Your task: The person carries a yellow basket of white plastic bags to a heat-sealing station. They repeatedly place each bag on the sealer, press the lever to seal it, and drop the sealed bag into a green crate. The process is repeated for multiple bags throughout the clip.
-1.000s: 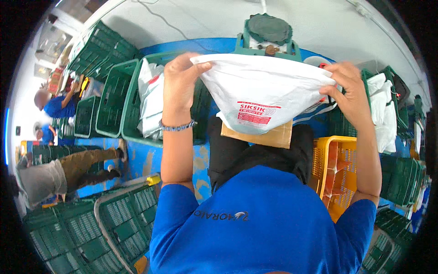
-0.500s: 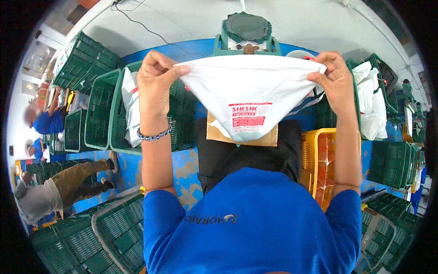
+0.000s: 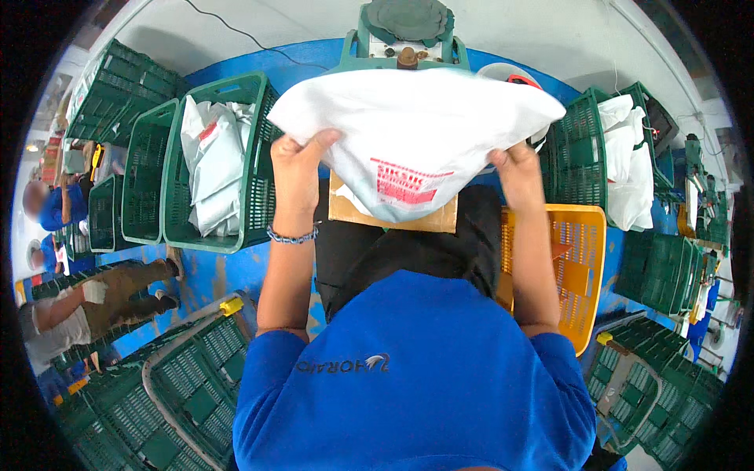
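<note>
A white bag [image 3: 424, 110] with red print is stretched wide in front of me, its rounded lower part hanging over my lap. My left hand [image 3: 302, 165] pinches it near the left end between thumb and fingers. On the other side my right hand [image 3: 517, 173], a little blurred, grips it closer to the right end. Below the bag shows a piece of brown cardboard [image 3: 342, 206], mostly covered. Beyond the bag's far edge stands a green machine [image 3: 345, 51] with a dark green pad on top.
Left of me, a green crate [image 3: 170, 184] holds several white bags [image 3: 220, 169]. More white bags [image 3: 628, 157] hang at a green crate [image 3: 569, 149] on the right. A yellow crate [image 3: 591, 259] sits beside my right forearm. People work at the far left.
Both hands have come lower and closer together, and the bag's far edge now bulges upward beyond them. The whole view has shifted somewhat.
</note>
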Available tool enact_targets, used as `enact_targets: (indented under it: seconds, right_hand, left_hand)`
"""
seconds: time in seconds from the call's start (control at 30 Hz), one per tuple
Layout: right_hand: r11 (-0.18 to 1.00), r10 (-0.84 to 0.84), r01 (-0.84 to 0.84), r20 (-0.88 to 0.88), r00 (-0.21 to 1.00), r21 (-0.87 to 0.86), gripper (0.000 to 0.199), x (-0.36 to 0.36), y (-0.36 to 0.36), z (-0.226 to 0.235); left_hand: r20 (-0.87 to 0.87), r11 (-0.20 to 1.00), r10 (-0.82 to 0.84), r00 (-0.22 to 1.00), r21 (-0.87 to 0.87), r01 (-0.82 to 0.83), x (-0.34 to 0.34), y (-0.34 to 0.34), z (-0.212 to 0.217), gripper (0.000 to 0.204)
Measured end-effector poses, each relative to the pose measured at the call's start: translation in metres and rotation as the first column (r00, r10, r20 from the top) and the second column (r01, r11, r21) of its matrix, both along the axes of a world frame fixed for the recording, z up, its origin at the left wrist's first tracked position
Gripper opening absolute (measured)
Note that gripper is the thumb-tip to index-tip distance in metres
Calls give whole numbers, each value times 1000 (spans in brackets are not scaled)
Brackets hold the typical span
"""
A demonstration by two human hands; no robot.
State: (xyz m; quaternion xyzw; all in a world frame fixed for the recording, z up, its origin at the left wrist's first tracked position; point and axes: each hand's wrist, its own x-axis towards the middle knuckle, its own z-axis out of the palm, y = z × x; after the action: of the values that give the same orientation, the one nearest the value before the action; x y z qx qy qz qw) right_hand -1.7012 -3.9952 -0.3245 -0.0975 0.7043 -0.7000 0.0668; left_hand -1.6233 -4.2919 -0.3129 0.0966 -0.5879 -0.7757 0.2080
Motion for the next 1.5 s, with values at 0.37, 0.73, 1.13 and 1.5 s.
enact_targets:
  seconds: [0.37, 0.73, 1.13, 1.5]
  right_hand:
    - [866, -475, 400, -243, 846, -301, 29, 5, -31, -9]
    - [844, -435, 430, -59, 898, 320, 30, 27, -54, -168]
    - [970, -207, 229, -203, 957, 88, 22, -21, -39, -62]
    - [924, -308, 273, 95, 947, 267, 25, -21, -34, -119]
  left_hand:
    - [-268, 707, 470, 841, -456, -540, -3, 21, -13, 31]
    - [276, 727, 444, 853, -667, -162, 3, 26, -159, 30]
    - [183, 910, 256, 949, -376, -173, -23, -11, -83, 23]
    - [230, 774, 529, 817, -525, -353, -18, -25, -112, 21]
